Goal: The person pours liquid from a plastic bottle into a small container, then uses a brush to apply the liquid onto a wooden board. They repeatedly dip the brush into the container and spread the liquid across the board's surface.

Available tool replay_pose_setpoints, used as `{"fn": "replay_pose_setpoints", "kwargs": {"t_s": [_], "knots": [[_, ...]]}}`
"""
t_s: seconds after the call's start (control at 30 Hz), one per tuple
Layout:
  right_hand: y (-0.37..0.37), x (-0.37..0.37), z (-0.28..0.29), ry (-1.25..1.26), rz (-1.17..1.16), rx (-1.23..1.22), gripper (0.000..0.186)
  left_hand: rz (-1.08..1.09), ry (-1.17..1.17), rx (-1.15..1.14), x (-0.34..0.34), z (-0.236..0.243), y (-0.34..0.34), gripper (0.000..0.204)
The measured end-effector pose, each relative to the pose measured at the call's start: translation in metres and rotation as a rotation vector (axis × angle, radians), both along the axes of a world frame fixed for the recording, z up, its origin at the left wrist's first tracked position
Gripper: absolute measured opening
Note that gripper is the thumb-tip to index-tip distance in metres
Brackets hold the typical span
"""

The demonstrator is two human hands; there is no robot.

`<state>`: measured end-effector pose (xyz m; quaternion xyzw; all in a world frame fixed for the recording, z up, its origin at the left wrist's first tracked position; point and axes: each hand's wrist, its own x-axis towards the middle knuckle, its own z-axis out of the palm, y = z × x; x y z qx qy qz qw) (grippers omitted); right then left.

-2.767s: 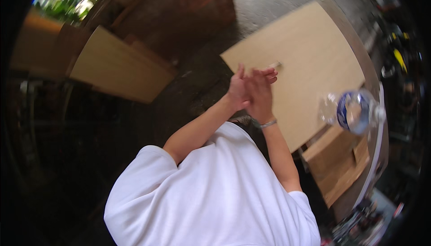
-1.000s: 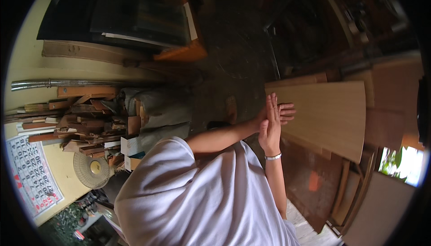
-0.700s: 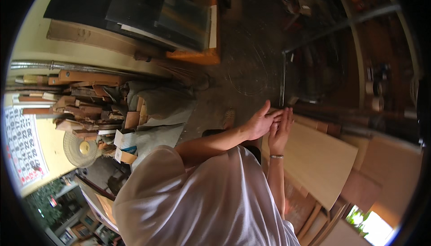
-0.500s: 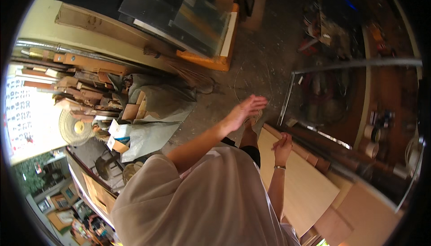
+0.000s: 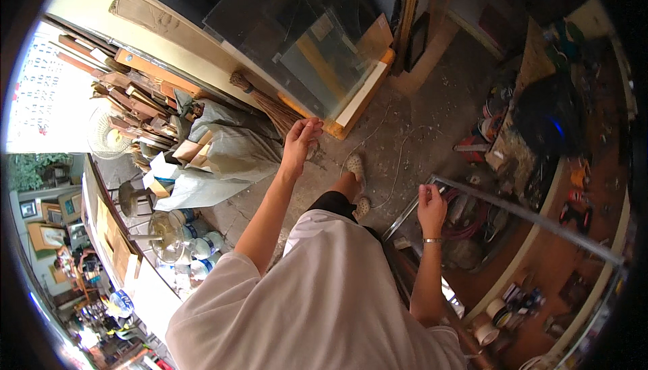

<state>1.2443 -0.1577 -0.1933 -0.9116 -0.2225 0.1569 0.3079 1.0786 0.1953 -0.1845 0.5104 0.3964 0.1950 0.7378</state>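
My left hand [image 5: 301, 142] is raised in front of a stack of glass panes [image 5: 317, 66], its fingers loosely bent and apart, with nothing visible in them; it appears over the edge of the orange wooden base [image 5: 361, 100] and near a straw broom [image 5: 270, 107], without clearly touching either. My right hand [image 5: 430, 204] hangs at my right side, fingers curled and empty, beside a long metal frame [image 5: 513, 208]. My feet in perforated clogs [image 5: 356, 165] stand on the concrete floor [image 5: 395, 120] among loose strands of wire or cord.
At left are wood offcuts [image 5: 135, 93], a grey sheet [image 5: 233, 167], a white fan [image 5: 108, 130], water jugs [image 5: 202, 248] and a board-topped table [image 5: 111, 235]. At right are wooden shelves [image 5: 553, 262] with tape rolls and tools, and a dark bag [image 5: 547, 113].
My hands, earlier pressed and rubbed together, are now apart, the left farther forward. My view has swung toward the glass panes; the pale plywood panel has left view and the floor shows more.
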Motion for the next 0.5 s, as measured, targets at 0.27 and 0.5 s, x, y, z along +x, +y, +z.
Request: {"fn": "replay_pose_setpoints", "kwargs": {"t_s": [0.27, 0.5], "knots": [[0.077, 0.104, 0.012, 0.086, 0.221, 0.046, 0.025, 0.17, 0.053, 0.541, 0.105, 0.042, 0.085, 0.026], [0.139, 0.178, 0.034, 0.025, 0.449, 0.059, 0.023, 0.439, 0.211, 1.343, 0.18, 0.154, 0.217, 0.034]]}}
